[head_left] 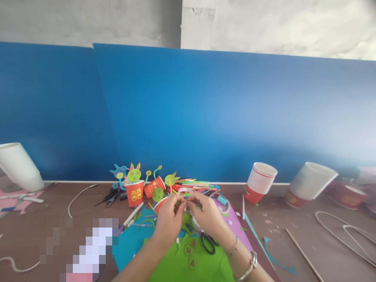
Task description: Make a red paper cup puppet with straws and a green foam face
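My left hand [170, 217] and my right hand [205, 213] meet over the coloured paper, thumbs and forefingers pinched together. Whatever lies between the fingertips is too small to make out. Below them is a green sheet [164, 262] with small heart cut-outs [192, 262] on it, partly over a blue sheet [126, 246]. Black-handled scissors [208, 243] lie just under my right wrist. Behind my left hand stands a red paper cup [135, 196] with a green animal face [134, 174] above it. Another red cup [155, 188] is tipped over beside it.
Coloured strips [199, 184] lie by the blue partition [188, 117]. To the right are a stack of paper cups [261, 182], a second stack [311, 184], a thin stick [304, 254] and a white cable [343, 231]. Purple paper [236, 225] lies right of the scissors; markers [129, 219] lie left.
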Available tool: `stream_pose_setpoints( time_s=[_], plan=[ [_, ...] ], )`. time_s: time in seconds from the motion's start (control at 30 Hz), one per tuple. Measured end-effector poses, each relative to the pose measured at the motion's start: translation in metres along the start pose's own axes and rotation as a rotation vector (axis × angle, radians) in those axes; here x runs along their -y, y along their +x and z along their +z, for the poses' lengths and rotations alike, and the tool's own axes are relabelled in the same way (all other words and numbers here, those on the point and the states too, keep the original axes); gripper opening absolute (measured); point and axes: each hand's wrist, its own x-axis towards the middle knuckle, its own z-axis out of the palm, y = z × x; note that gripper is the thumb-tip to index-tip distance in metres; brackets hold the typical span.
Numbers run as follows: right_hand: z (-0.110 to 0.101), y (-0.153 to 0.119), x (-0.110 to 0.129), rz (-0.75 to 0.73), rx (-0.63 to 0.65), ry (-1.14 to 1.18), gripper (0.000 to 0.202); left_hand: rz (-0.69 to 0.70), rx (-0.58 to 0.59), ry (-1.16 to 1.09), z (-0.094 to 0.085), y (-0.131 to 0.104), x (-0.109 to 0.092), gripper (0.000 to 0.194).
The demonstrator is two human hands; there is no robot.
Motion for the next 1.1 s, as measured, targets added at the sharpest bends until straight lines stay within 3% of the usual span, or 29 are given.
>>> stream_pose_setpoints(
  time_s=[0.2, 0.27, 0.33, 0.43, 0.5, 0.57, 0.7, 0.8, 0.9, 1.0, 1.1],
  plan=[
    [0.011, 0.001, -0.002, 0.079, -0.019, 0.328, 0.012, 0.224, -0.101, -0.015, -0.004, -0.003, -0.004, 0.017],
    [0.015, 0.000, -0.002, 0.093, -0.028, 0.364, 0.016, 0.238, -0.113, -0.088, -0.005, -0.004, -0.007, 0.018],
    [0.015, 0.000, -0.003, 0.053, -0.084, 0.222, 0.016, 0.128, -0.129, -0.232, -0.006, -0.004, -0.010, 0.017],
    [0.005, 0.003, -0.012, -0.040, -0.218, -0.229, 0.015, -0.133, -0.192, -0.480, -0.011, 0.001, -0.013, 0.019],
    [-0.007, 0.009, -0.025, 0.031, -0.232, -0.521, 0.020, -0.258, -0.185, -0.594, -0.014, 0.007, -0.013, 0.023],
    [-0.021, 0.015, -0.041, 0.216, -0.156, -0.749, 0.026, -0.351, -0.137, -0.671, -0.015, 0.011, -0.012, 0.027],
    [-0.038, 0.022, -0.063, 0.299, -0.098, -0.786, 0.024, -0.416, -0.039, -0.730, -0.012, 0.013, -0.007, 0.030],
    [-0.036, 0.021, -0.058, 0.275, -0.094, -0.761, 0.022, -0.425, -0.018, -0.752, -0.008, 0.012, -0.004, 0.029],
    [-0.023, 0.020, -0.041, 0.169, -0.062, -0.570, 0.021, -0.429, -0.001, -0.758, -0.006, 0.012, -0.001, 0.031],
    [-0.008, 0.017, -0.029, 0.137, 0.029, 0.059, 0.029, -0.415, 0.022, -0.740, -0.006, 0.012, -0.001, 0.030],
    [0.001, 0.015, -0.025, 0.188, 0.015, 0.413, 0.032, -0.396, 0.049, -0.717, -0.006, 0.010, -0.004, 0.027]
  ],
)
